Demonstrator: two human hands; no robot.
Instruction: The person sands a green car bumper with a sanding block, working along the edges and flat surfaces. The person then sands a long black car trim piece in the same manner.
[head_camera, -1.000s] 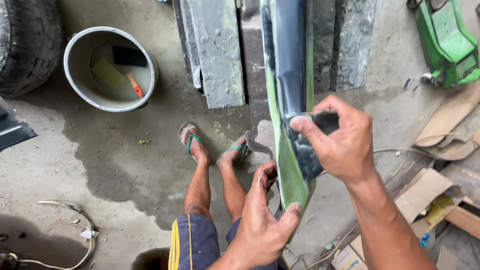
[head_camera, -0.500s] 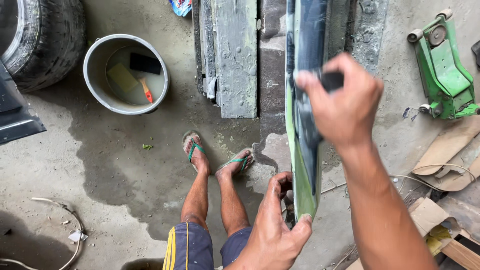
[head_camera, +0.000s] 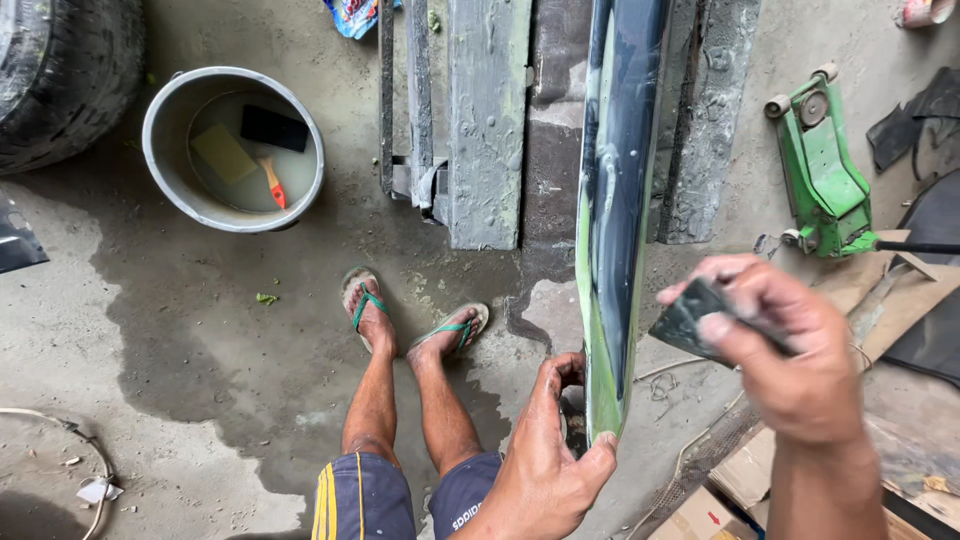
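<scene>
A long, narrow body panel (head_camera: 615, 200), green with a dark wet face, runs from the top of the view down to my lap. My left hand (head_camera: 548, 465) grips its near end, thumb against the lower tip. My right hand (head_camera: 790, 350) is off the panel to its right and holds a small dark sanding pad (head_camera: 685, 320) between thumb and fingers. My bare legs and green flip-flops (head_camera: 410, 320) rest on the wet concrete floor below.
A grey bucket (head_camera: 160, 140) of water holds a sponge, a black block and an orange-handled tool. A tyre (head_camera: 60, 70) lies at top left. Grey sanded panels (head_camera: 487, 120) lie on the floor. A green floor jack (head_camera: 820, 170) and cardboard (head_camera: 760, 470) sit right.
My right hand has come off the panel's face and moved down and to the right with the pad. My left hand still holds the panel's near end.
</scene>
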